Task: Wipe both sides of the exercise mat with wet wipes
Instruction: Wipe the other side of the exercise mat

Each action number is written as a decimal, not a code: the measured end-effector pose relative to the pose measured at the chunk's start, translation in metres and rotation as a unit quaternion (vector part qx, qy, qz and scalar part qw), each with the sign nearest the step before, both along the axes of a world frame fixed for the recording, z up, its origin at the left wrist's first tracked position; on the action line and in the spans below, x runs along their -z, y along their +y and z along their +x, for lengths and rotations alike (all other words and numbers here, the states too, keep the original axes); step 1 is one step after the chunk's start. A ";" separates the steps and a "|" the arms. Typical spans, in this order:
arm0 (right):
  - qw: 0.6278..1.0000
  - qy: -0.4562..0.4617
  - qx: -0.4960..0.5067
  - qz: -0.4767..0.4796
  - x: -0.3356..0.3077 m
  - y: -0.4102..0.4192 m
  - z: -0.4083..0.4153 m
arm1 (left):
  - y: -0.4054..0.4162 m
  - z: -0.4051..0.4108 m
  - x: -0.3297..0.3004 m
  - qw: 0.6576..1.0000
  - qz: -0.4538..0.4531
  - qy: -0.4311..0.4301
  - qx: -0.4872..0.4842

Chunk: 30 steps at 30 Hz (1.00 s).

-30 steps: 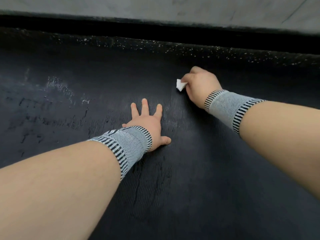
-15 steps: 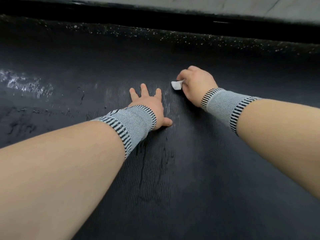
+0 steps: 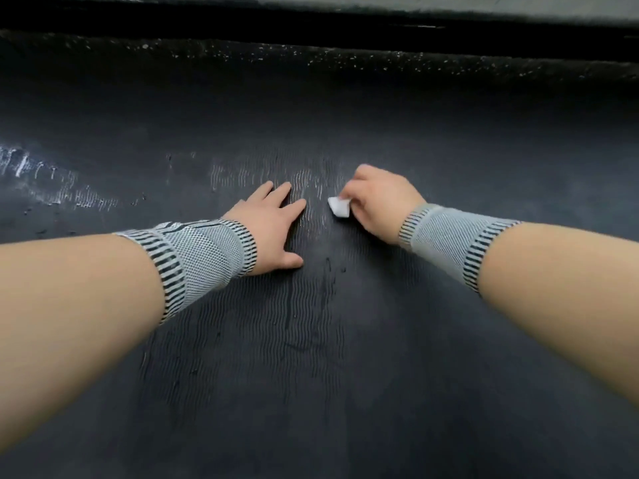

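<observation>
Two bare hands rest at mid-frame on a dark, ribbed rubber exercise mat (image 3: 311, 357) that fills nearly the whole view. Left hand (image 3: 268, 224) lies flat, fingers straight, pressing the mat. Right hand (image 3: 378, 198), just right of centre, pinches a small folded white wet wipe (image 3: 339, 206) against the mat.

We count one dark exercise mat (image 3: 311, 375), ribbed in wavy lines and filling nearly the whole view. On it we count two hands: one left hand (image 3: 273, 226) and one right hand (image 3: 377, 198). There are two grey striped wristbands, a left wristband (image 3: 204, 261) and a right wristband (image 3: 449, 240) (one per wrist). We find one white wet wipe (image 3: 339, 206), and no second wipe shows.
</observation>
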State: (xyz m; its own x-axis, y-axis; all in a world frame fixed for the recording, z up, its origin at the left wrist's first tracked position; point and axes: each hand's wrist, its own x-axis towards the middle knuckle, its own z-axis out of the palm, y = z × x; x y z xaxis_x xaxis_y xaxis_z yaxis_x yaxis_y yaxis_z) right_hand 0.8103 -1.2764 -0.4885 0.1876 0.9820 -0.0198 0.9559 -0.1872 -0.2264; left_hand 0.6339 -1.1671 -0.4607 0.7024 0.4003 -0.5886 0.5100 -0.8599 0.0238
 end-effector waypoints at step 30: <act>0.996 0.006 -0.080 -0.023 -0.003 -0.056 -0.029 | -0.048 -0.048 0.010 1.000 -0.014 -0.021 0.013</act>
